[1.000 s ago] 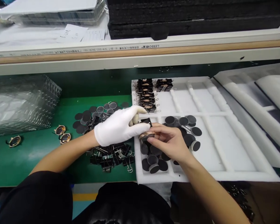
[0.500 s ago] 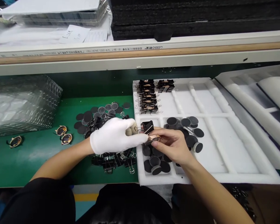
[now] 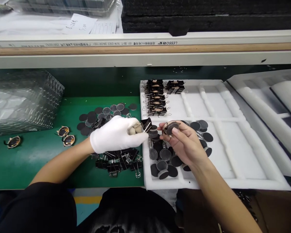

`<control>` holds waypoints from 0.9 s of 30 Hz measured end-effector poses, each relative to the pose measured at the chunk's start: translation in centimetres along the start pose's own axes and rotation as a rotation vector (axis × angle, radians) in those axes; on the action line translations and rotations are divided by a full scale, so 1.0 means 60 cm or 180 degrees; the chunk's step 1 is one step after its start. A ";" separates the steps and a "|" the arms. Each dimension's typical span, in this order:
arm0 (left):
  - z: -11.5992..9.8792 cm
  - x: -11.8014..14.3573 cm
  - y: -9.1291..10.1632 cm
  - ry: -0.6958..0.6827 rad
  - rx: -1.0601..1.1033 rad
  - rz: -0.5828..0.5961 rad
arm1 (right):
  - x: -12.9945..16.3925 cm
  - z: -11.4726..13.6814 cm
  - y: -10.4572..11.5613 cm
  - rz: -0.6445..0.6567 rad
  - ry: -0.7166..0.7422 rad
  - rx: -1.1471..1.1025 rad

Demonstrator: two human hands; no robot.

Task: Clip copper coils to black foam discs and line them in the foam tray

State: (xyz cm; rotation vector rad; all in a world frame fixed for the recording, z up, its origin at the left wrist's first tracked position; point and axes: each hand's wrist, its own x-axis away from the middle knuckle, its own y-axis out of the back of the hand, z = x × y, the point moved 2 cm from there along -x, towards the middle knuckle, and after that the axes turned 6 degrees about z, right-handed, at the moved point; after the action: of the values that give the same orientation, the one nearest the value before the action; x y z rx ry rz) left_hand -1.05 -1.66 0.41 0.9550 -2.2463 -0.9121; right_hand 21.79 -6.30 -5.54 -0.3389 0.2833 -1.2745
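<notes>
The gloved left hand [image 3: 116,134] pinches a black binder clip [image 3: 146,124] by its wire handles at the left edge of the white foam tray [image 3: 220,155], knuckles up and fingertips pointing right. Just right of the clip but apart from it, the bare right hand [image 3: 184,144] grips a dark round disc [image 3: 171,127] between thumb and fingers over the tray's front-left compartment, above a heap of loose discs [image 3: 163,161]. More binder clips [image 3: 118,163] lie on the green mat [image 3: 38,158] left of the tray.

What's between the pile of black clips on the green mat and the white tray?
Nothing: in the head view, the clip pile reaches almost to the white tray; only green mat shows.
</notes>
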 end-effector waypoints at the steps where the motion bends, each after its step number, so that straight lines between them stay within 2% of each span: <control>1: 0.000 -0.001 -0.003 -0.0057 0.0010 0.0008 | 0.000 0.000 0.001 0.0132 -0.0053 0.0026; 4: -0.004 -0.003 -0.015 -0.0311 0.0104 0.0129 | 0.004 -0.001 -0.004 0.0657 -0.0102 0.0328; 6: -0.009 -0.002 -0.021 -0.0467 0.0237 0.0289 | 0.007 -0.001 -0.010 0.0775 0.0056 0.0558; 8: -0.012 0.002 -0.022 -0.0461 0.0283 0.0378 | 0.009 0.002 -0.016 0.0697 0.0291 0.0653; 10: -0.012 0.006 -0.021 -0.0334 0.0096 0.0308 | 0.012 0.006 -0.019 0.0578 0.0467 0.0660; 13: -0.010 0.011 -0.022 -0.0263 -0.0348 0.0125 | 0.015 0.010 -0.019 0.0545 0.0405 0.0671; 18: -0.007 0.014 -0.037 -0.0562 -0.0677 -0.0344 | 0.019 0.008 -0.014 0.0532 0.0240 0.0713; 20: -0.007 0.013 -0.042 -0.0662 -0.0662 -0.0504 | 0.021 0.005 -0.012 0.0495 0.0204 0.0742; 24: -0.005 0.009 -0.045 -0.0874 -0.0310 -0.0510 | 0.023 0.003 -0.009 0.0484 0.0223 0.0774; 27: -0.003 0.004 -0.040 -0.0919 -0.0049 -0.0632 | 0.017 0.005 -0.004 0.0241 0.0198 0.0489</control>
State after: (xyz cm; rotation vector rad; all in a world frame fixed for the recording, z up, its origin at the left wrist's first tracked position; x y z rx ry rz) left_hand -0.10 -3.19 -1.24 1.1153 -2.4062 -1.2211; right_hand 21.93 -7.30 -5.20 -0.1562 0.2471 -1.2255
